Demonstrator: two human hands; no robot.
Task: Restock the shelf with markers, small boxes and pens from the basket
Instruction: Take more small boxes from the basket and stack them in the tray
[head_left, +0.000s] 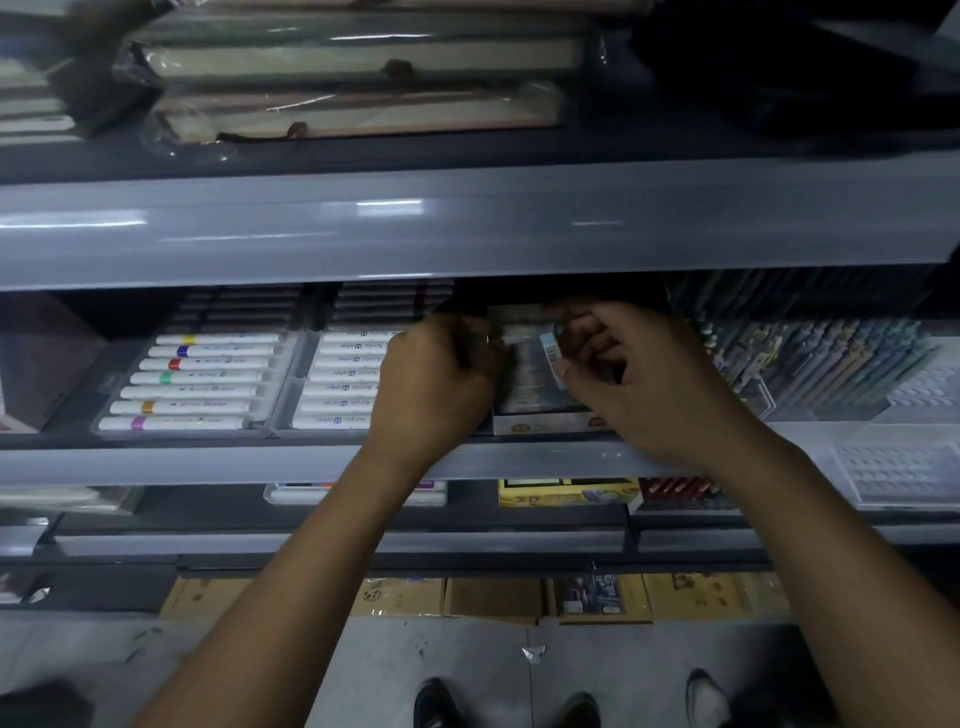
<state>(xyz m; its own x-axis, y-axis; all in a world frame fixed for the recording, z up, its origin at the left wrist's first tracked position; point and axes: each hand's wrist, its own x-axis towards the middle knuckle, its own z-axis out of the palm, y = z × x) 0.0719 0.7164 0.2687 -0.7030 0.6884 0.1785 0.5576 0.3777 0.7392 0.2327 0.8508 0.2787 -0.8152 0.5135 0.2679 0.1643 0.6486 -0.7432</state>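
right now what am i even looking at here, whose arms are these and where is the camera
There is no machine: these are a person's two bare arms, filmed by one camera worn on their head, looking down at a grey shop shelf. The left hand and right hand meet at a small clear-wrapped box, their fingers curled at its sides, above a white carton. To the left lie clear trays of white acrylic markers; to the right, packs of pens.
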